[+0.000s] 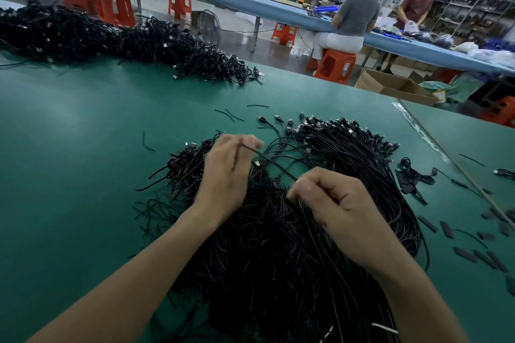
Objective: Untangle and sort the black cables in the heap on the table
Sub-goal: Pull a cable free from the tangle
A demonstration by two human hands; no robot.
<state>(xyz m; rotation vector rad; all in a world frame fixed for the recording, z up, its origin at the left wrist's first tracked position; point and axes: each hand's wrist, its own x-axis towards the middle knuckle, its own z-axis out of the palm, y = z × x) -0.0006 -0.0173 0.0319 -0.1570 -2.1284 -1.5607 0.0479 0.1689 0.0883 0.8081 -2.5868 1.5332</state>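
A wide green matte bench (83,147) fills the view. On it, nearest the person, lies a large tangled heap of thin black cables (264,259). Just to the heap's right, a combed bundle of black cables (348,153) fans out, plugs toward the far edge (another big black cable pile (111,39) sits well apart, far left). Over the heap's middle, the left hand (225,172) and right hand (331,200) each pinch a single thin black strand (274,166), fingers curled narrowly round it. The strand looks taut, its long axis running diagonally from far-left to near-right. The step seems to be freeing one cable. Next it likely needs lifting clear of the tangle, then laying along the combed bundle.
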